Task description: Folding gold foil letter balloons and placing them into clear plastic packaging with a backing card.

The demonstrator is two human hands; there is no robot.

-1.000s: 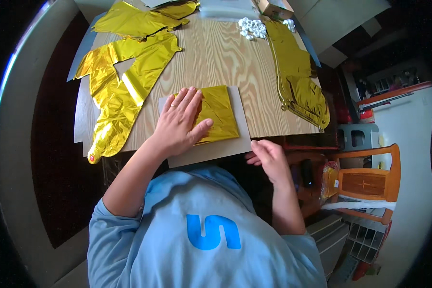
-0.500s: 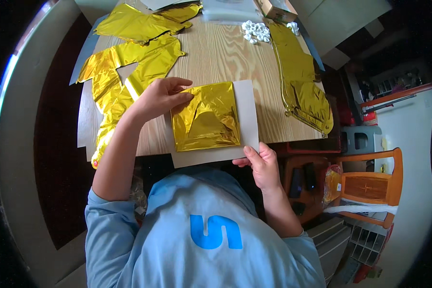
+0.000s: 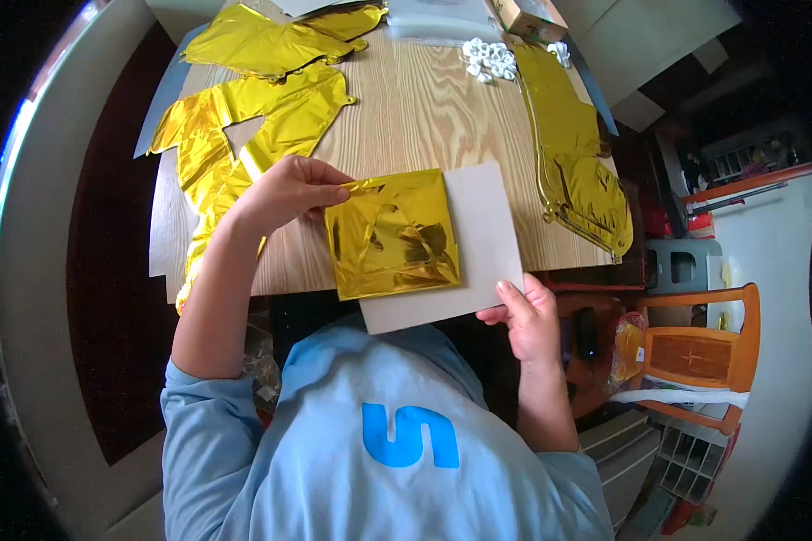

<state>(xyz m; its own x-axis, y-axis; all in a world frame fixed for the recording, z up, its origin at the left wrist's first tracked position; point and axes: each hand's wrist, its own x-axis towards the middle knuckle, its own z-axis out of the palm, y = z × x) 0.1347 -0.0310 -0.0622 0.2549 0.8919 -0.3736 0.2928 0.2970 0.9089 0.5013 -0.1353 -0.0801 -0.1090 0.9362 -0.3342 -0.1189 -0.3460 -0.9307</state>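
A folded gold foil balloon [image 3: 392, 236], pressed into a flat square, lies over part of a pale grey card [image 3: 483, 225]. My left hand [image 3: 298, 189] pinches the square's upper left corner between thumb and fingers. At the card's lower right corner, my right hand [image 3: 528, 316] grips the edge, thumb on top. Card and square are held just over the table's near edge, and the card sticks out to the right of the foil.
Unfolded gold foil balloons lie at the left [image 3: 207, 135], far left [image 3: 253, 45] and right [image 3: 568, 135] of the wooden table [image 3: 406, 117]. Small white rings [image 3: 489, 61], clear plastic bags [image 3: 438, 20] and a cardboard box [image 3: 528, 20] sit at the back. A wooden chair [image 3: 699, 352] stands at right.
My right hand has drawn the card to the right and slightly nearer me, tilting it. More bare card shows beside the foil square, which has shifted slightly right and nearer.
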